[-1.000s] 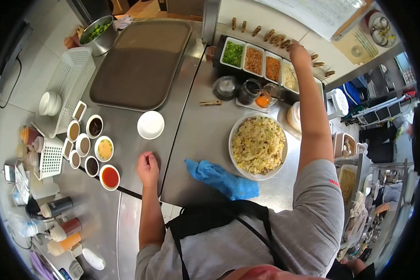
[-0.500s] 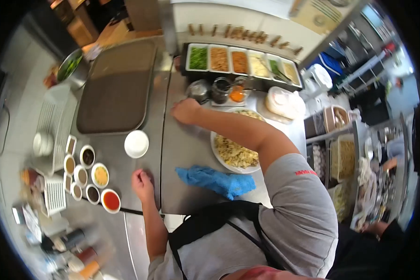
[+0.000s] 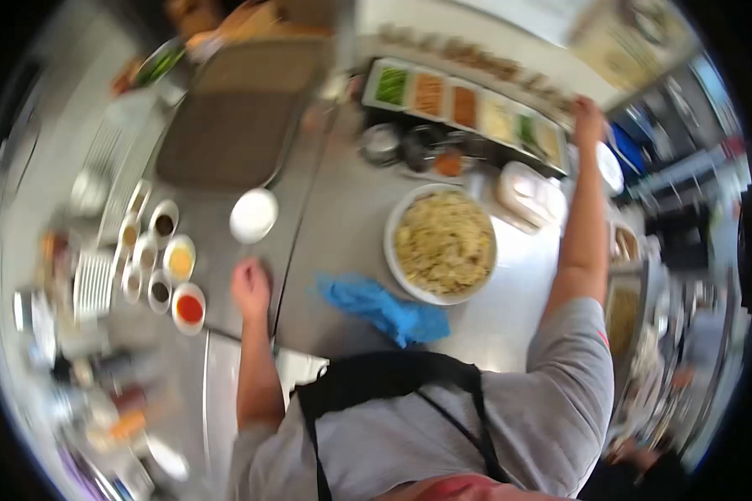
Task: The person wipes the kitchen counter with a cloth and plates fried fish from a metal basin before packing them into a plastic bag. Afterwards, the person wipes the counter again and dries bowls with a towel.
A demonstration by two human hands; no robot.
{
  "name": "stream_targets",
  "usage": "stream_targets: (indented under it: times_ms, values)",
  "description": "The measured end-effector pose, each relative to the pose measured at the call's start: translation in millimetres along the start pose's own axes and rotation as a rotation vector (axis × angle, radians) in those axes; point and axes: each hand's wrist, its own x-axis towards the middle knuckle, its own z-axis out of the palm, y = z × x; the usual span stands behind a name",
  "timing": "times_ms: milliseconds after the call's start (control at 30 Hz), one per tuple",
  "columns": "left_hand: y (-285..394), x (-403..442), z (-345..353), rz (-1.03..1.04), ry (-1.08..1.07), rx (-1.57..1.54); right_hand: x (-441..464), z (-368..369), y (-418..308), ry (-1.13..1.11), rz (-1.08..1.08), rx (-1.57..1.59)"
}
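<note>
My left hand rests near the counter's front edge, fingers curled in and nothing visible in them. Just beyond it stands a small white bowl. My right hand reaches out to the far right, by the end of the topping tray; blur hides its fingers and whether they hold anything. A large white bowl of fried rice sits between my arms. Left of that bowl, a crumpled blue cloth lies on the steel counter.
Jars and a lidded plastic container stand before the topping tray. A brown serving tray is at the back left. Several sauce cups cluster on the left. Shelving stands on the right.
My right hand has swung from beside the jars, across the rice bowl, to the far right, uncovering the rice. My left hand stays near the small white bowl. The view has shifted.
</note>
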Motion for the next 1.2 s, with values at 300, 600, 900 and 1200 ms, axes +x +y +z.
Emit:
stream_targets:
  times_ms: [300,600,900,1200]
  values:
    - [-9,5,1,0.010,0.082,0.131,10,60,30,-0.014,-0.096,-0.029]
    - [10,4,-2,0.064,0.072,0.302,21,76,44,-0.122,-0.051,0.132]
    - [19,15,5,0.013,-0.062,0.505,-40,-17,-66,-0.102,-0.350,0.320]
    - [13,27,-14,0.027,-0.031,0.408,-149,-146,-215,-0.462,-0.393,0.891]
